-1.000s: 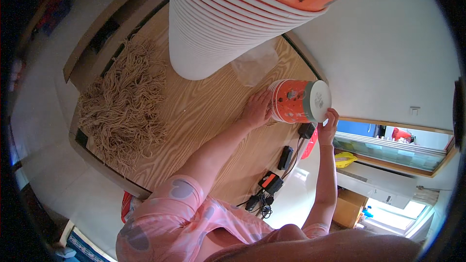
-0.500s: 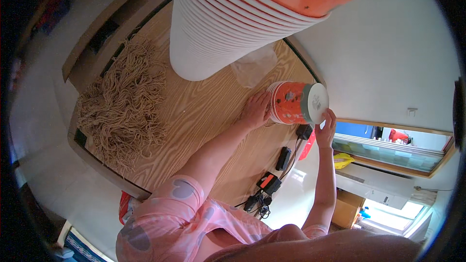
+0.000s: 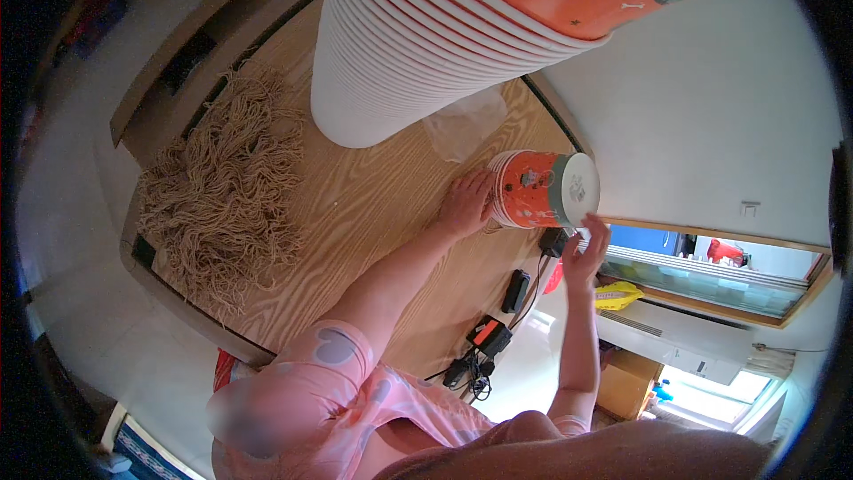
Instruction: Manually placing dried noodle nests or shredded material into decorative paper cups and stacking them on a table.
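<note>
A short stack of orange paper cups [image 3: 530, 188] lies on its side on the wooden table, its white base turned to the right and its rims to the left. My left hand [image 3: 468, 203] is curled against the rim end, fingers close together; part of its grip is hidden. My right hand [image 3: 585, 251] is just below the base, fingers bent inward, with a small pale, shiny bit near the fingertips that is too small to make out. A tall stack of white-rimmed paper cups [image 3: 391, 53] with an orange printed outer side rises very close at the top.
A heap of tan yarn strands [image 3: 227, 191] covers the table's left part. Crumpled clear plastic [image 3: 466, 124] lies behind the short stack. Black adapters with cords [image 3: 489, 338] sit along the near right edge of the table [image 3: 355, 204]. A white wall [image 3: 711, 116] borders the right side.
My right hand has come down and slightly left from the base edge, its fingers now more bent. My left hand and the short stack have hardly moved.
</note>
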The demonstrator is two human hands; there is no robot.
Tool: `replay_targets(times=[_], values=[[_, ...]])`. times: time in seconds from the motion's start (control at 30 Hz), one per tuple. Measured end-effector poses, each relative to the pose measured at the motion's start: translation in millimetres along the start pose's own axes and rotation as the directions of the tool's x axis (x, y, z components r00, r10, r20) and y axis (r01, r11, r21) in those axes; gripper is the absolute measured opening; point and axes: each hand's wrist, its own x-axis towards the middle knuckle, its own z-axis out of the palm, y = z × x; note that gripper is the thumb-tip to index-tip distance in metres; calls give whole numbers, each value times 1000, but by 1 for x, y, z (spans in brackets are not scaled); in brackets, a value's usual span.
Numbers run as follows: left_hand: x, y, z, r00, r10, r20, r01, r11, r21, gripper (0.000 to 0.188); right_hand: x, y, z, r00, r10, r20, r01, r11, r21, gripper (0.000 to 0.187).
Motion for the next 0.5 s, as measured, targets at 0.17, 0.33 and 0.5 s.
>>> replay_targets(times=[0.17, 0.33, 0.5], values=[[1, 1, -2, 999, -48, 20, 48, 999, -24, 54, -56, -65, 62, 939, 256, 231, -320, 896, 308, 15], [-3, 0, -12, 993, -109, -48, 108, 994, -26, 40, -64, -63, 86, 919, 391, 47, -390, 890, 236, 14], [-14, 1, -19, 1000, 12, -17, -13, 997, -70, 18, 2, -67, 33, 949, 194, -250, -225, 969, -102, 29]])
